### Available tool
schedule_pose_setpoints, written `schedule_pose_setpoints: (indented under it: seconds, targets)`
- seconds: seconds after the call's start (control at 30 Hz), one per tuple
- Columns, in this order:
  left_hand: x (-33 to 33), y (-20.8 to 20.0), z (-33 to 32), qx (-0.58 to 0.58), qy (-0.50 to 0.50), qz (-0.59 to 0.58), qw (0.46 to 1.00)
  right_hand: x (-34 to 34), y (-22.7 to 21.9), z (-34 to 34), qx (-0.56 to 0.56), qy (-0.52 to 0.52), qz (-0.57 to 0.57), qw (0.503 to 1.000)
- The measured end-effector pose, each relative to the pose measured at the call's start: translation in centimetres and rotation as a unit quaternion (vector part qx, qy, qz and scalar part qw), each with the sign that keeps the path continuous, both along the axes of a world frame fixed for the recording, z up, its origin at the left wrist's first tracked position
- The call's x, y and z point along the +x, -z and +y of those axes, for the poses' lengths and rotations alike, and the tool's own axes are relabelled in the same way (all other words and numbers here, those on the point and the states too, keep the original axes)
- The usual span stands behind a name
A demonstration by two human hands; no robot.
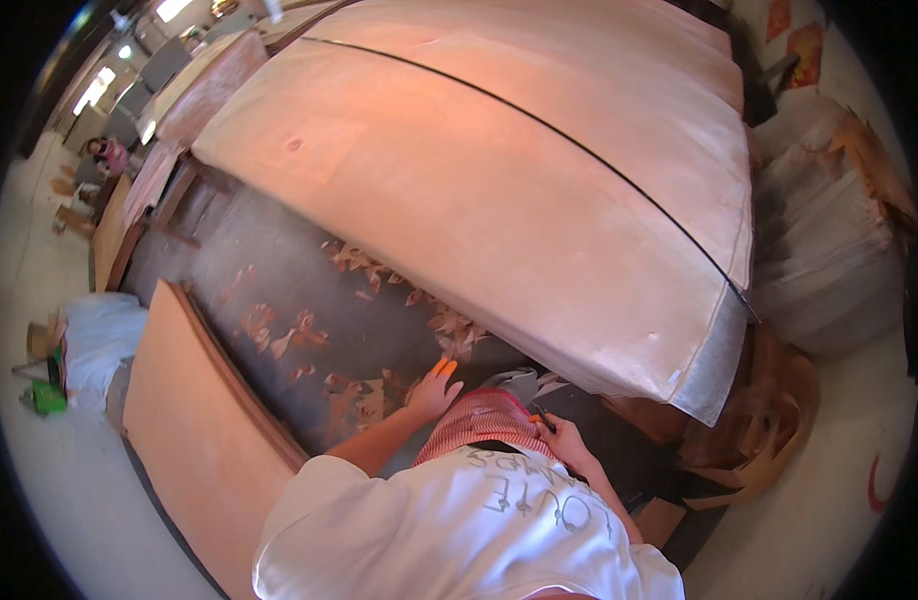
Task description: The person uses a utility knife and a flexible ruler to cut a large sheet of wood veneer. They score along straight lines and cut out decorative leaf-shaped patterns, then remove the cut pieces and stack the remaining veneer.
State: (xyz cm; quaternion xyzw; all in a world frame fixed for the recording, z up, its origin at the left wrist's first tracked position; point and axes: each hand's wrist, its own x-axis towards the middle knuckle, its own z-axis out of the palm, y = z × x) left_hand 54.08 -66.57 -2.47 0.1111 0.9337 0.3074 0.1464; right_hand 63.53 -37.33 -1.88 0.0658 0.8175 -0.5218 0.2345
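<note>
While the left hand (435,394) hovers, thin scraps (451,322) curl

the hands (432,397) have free room above the floor (264,230) between big stack (459,220) and boards (204,410).

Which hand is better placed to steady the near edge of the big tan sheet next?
Probably the left hand: it looks empty and reaches out toward the big tan sheet. The right hand is closer to the body and seems to hold a small tool.
</note>
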Motion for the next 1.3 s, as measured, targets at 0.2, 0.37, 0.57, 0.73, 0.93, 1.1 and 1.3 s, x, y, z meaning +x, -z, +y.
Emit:
schedule_pose_setpoints:
  seconds: [0.2, 0.37, 0.57, 0.73, 0.93, 1.1, 1.3]
  targets:
    - [11.2, 2.5, -10.4, -0.027, -0.076, -0.094, 0.992, 3.1, -2.3, -6.9, -0.058, -0.029, -0.039, 0.997]
    - [15.5, 4.8, -17.7, -0.027, -0.166, -0.129, 0.977, 2.0, -2.7, -11.7, 0.044, -0.146, -0.001, 0.988]
    - [15.4, 8.2, -25.6, -0.029, -0.227, -0.152, 0.962, -1.6, -3.7, -19.6, 0.046, -0.170, -0.031, 0.984]
    - [12.9, 8.5, -34.2, 0.008, -0.246, -0.161, 0.956, -6.2, -1.1, -27.4, 0.011, -0.183, -0.067, 0.981]
    - [11.3, 8.9, -49.6, 0.037, -0.329, -0.136, 0.934, -14.7, -3.6, -39.7, 0.004, -0.234, -0.110, 0.966]
    - [6.5, 6.4, -57.2, 0.041, -0.415, -0.147, 0.897, -21.0, -2.5, -46.2, -0.084, -0.178, -0.147, 0.969]
    - [-5.1, 7.3, -59.8, 0.096, -0.372, -0.111, 0.916, -29.7, -0.4, -50.0, -0.093, -0.132, -0.161, 0.974]
